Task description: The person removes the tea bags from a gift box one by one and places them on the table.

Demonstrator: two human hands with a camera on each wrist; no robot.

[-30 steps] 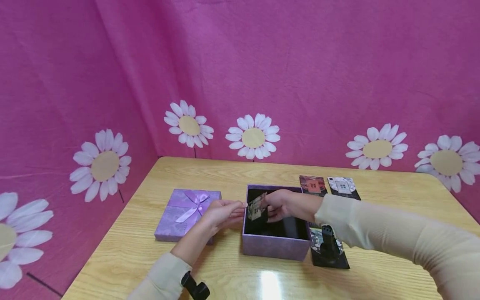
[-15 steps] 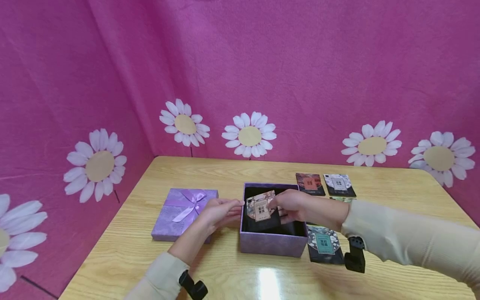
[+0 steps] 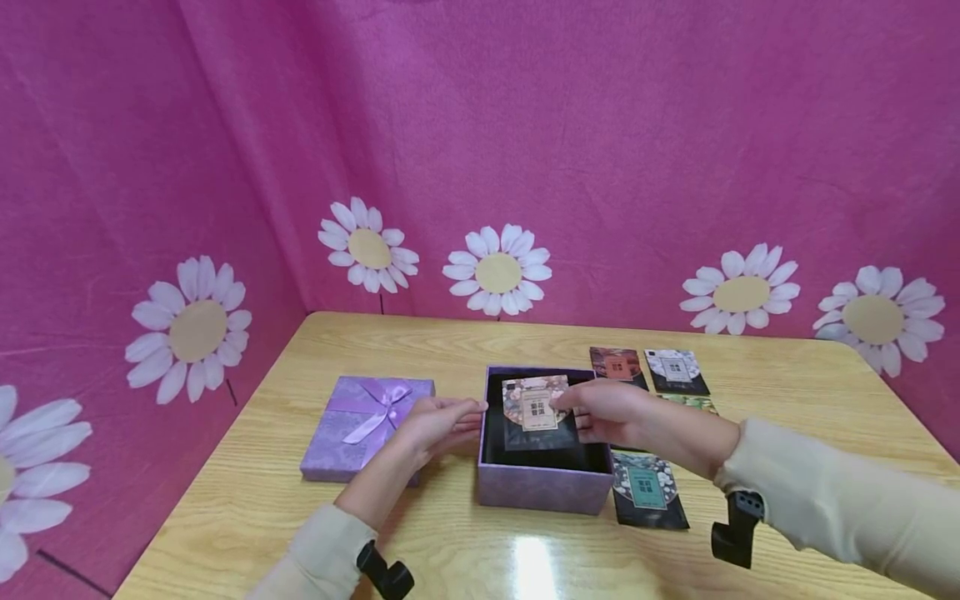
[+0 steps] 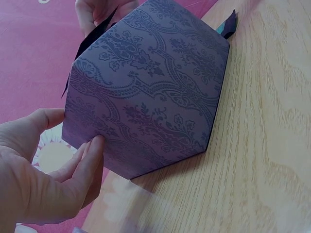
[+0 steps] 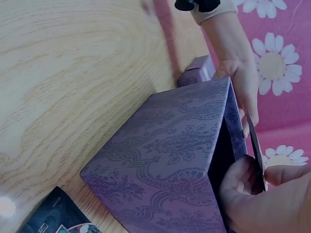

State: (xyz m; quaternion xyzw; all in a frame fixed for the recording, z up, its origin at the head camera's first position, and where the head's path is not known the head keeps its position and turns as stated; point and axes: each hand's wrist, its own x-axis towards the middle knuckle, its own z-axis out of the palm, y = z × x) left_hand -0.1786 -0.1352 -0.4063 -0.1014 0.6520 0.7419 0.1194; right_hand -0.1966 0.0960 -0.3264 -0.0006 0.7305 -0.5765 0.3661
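Observation:
Thumb and fingers of my right hand (image 3: 611, 410) pinch the right edge of a black tea sachet (image 3: 536, 412) with a pale floral print and a label. The sachet is over the opening of the purple patterned box (image 3: 546, 490), print facing up in the head view and edge-on in the right wrist view. My left hand (image 3: 442, 429) grips the box's left side, thumb at the rim and fingers against the outer wall (image 4: 141, 97). Dark lining shows inside the box; part of its inside is hidden beneath the sachet.
Left of the box lies its purple lid (image 3: 341, 437) with a ribbon bow. To the right lie a red sachet (image 3: 618, 365), a white one (image 3: 677, 371), a green one (image 3: 688, 403), partly hidden by my right arm, and a teal-labelled one (image 3: 648, 492) on the wooden table (image 3: 450, 550).
The sachet has risen from inside the box, flattened out to face up, and shifted right with my right hand. My left hand has stayed at the box's left side.

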